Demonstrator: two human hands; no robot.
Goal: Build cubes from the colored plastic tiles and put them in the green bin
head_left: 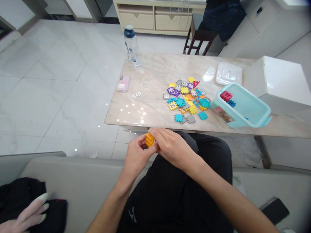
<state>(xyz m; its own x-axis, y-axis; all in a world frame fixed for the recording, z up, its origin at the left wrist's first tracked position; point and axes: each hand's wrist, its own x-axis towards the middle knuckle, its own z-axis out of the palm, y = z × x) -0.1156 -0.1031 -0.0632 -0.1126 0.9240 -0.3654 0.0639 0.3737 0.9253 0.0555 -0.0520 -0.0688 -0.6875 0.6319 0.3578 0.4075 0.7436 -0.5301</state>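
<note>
Both hands meet over my lap, just in front of the table's near edge. My left hand (pixel 138 154) and my right hand (pixel 170 145) are both closed around a small stack of orange toothed plastic tiles (pixel 149 139). On the marble table (pixel 145 106) lies a heap of loose interlocking tiles (pixel 187 98) in yellow, blue, purple, grey and orange. To its right, a tilted light-blue plastic bin (pixel 245 108) holds a red block (pixel 226 95) and a blue block (pixel 231 103).
A water bottle (pixel 132 45) stands at the table's far left corner. A clear lid (pixel 228 73) and a white box (pixel 277 79) are at the right. A small white tile (pixel 136 94) lies alone. A phone (pixel 274 210) rests on the couch; dark fabric (pixel 29 200) at lower left.
</note>
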